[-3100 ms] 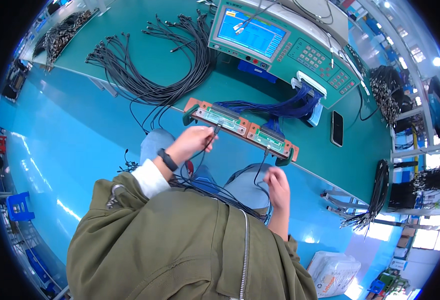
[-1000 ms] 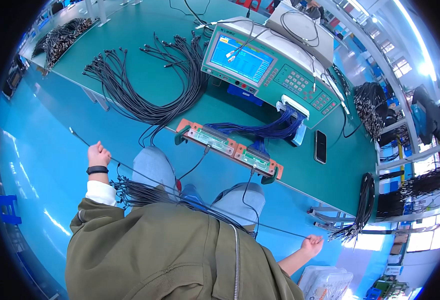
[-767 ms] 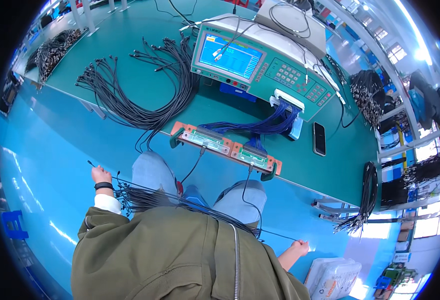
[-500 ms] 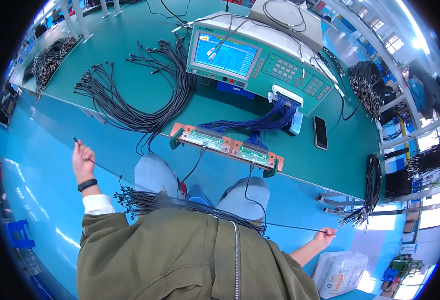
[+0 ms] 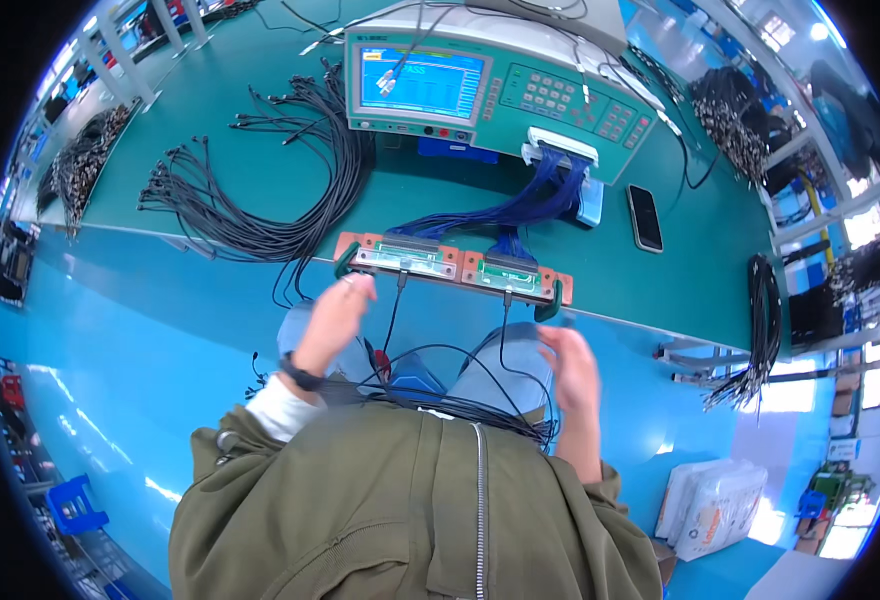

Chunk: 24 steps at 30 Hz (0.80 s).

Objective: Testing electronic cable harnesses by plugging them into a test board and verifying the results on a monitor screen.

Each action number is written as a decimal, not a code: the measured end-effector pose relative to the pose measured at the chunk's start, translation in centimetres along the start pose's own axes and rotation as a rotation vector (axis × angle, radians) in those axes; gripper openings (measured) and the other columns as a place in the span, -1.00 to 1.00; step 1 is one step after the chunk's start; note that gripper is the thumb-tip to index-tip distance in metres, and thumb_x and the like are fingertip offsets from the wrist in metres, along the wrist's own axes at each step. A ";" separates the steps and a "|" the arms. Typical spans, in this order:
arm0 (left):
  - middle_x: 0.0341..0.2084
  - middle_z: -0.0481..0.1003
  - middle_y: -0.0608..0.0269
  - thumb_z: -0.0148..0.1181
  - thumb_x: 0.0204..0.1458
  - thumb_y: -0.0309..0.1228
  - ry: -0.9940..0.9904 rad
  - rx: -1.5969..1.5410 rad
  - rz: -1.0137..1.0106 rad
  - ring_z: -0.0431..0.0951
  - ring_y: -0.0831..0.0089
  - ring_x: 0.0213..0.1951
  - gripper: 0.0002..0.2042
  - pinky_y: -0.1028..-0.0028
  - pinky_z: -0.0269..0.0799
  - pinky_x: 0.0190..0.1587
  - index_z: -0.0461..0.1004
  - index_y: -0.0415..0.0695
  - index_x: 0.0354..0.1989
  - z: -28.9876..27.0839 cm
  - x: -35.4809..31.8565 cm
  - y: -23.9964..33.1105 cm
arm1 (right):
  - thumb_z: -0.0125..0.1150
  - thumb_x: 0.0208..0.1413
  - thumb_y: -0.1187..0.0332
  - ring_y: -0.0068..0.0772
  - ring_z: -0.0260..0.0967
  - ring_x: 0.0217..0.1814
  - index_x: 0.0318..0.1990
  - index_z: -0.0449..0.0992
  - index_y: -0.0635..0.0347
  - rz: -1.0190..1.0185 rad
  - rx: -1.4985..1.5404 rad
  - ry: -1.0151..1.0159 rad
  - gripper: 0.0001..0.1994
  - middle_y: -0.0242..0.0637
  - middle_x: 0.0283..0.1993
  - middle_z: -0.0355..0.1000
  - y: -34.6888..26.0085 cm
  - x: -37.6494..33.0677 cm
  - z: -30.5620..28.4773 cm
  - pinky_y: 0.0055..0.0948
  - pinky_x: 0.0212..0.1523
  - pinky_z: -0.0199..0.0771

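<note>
A green tabletop (image 5: 260, 150) is stretching from left to right. A grey-green test machine with a lit screen (image 5: 480, 85) is sitting at its far side. A loose bundle of black cables (image 5: 270, 180) is lying to the left. An orange connector fixture (image 5: 450, 268) is resting along the near edge, and a dark phone (image 5: 644, 217) is lying to the right.

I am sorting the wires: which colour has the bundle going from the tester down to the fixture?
Blue, seen in the head view: the wire bundle runs down to the orange fixture.

Right hand (image 5: 572, 368) blurred; tester screen (image 5: 422, 82) readout too small to tell.
</note>
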State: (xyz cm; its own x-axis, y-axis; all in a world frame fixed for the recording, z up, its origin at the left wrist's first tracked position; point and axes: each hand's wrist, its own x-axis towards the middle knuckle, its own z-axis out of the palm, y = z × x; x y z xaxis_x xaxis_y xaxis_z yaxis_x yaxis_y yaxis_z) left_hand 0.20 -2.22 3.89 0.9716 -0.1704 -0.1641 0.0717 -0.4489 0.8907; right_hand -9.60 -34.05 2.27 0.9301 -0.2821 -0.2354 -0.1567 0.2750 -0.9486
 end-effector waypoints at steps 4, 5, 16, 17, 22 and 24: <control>-0.45 0.39 0.24 -0.17 0.13 -0.32 0.058 0.001 0.166 0.33 0.43 -0.45 -0.76 0.46 0.25 -0.35 0.34 -0.21 -0.46 4.0 1.3 -1.6 | -0.17 0.22 0.29 -0.40 0.33 -0.23 -0.34 0.34 0.21 0.171 0.171 -0.102 -0.79 -0.15 -0.16 0.37 2.1 3.6 5.1 -0.53 -0.24 0.32; -0.44 0.38 0.23 -0.17 0.14 -0.31 0.047 -0.118 0.091 0.33 0.43 -0.45 -0.76 0.46 0.26 -0.36 0.34 -0.21 -0.42 4.1 1.3 -1.9 | -0.18 0.22 0.29 -0.48 0.32 -0.37 -0.37 0.32 0.19 0.205 0.235 -0.116 -0.79 -0.18 -0.24 0.37 1.4 3.7 6.1 -0.60 -0.38 0.32; -0.47 0.34 0.25 -0.19 0.17 -0.32 0.024 -0.698 -0.172 0.28 0.47 -0.48 -0.80 0.52 0.24 -0.38 0.27 -0.20 -0.28 6.9 1.9 -0.4 | -0.20 0.22 0.28 -0.73 -0.08 -0.66 -0.42 0.30 0.14 0.192 0.300 0.025 -0.78 -0.41 -0.52 0.18 4.8 0.6 8.1 -0.74 -0.72 -0.15; -0.47 0.33 0.26 -0.20 0.18 -0.31 0.071 -0.599 -0.107 0.27 0.50 -0.48 -0.80 0.55 0.23 -0.39 0.27 -0.20 -0.29 7.1 1.3 -0.2 | -0.19 0.21 0.28 -0.73 -0.08 -0.66 -0.42 0.30 0.14 0.216 0.298 0.009 -0.78 -0.40 -0.52 0.18 4.8 1.0 7.7 -0.75 -0.72 -0.16; -0.51 0.29 0.32 -0.20 0.18 -0.31 0.180 -0.310 0.086 0.21 0.60 -0.51 -0.81 0.63 0.16 -0.44 0.27 -0.16 -0.33 8.2 -1.2 0.3 | -0.17 0.21 0.29 -0.73 -0.07 -0.66 -0.43 0.29 0.15 0.275 0.277 -0.044 -0.78 -0.39 -0.53 0.19 3.8 3.0 6.3 -0.77 -0.73 -0.16; -0.57 0.22 0.39 -0.18 0.18 -0.31 0.146 -0.310 0.059 0.15 0.66 -0.55 -0.83 0.66 0.08 -0.52 0.26 -0.13 -0.36 8.7 -2.1 -0.1 | -0.18 0.21 0.27 -0.73 -0.06 -0.65 -0.44 0.30 0.15 0.278 0.254 -0.066 -0.77 -0.40 -0.52 0.18 3.6 3.3 6.2 -0.76 -0.71 -0.13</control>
State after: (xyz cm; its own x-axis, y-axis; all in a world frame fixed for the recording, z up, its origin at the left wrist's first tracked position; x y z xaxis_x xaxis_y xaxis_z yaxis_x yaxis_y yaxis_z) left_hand -3.79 -9.49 0.48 0.9965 -0.0509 -0.0656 0.0573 -0.1502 0.9870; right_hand -5.00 -28.33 -0.60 0.8843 -0.1076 -0.4544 -0.3263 0.5538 -0.7661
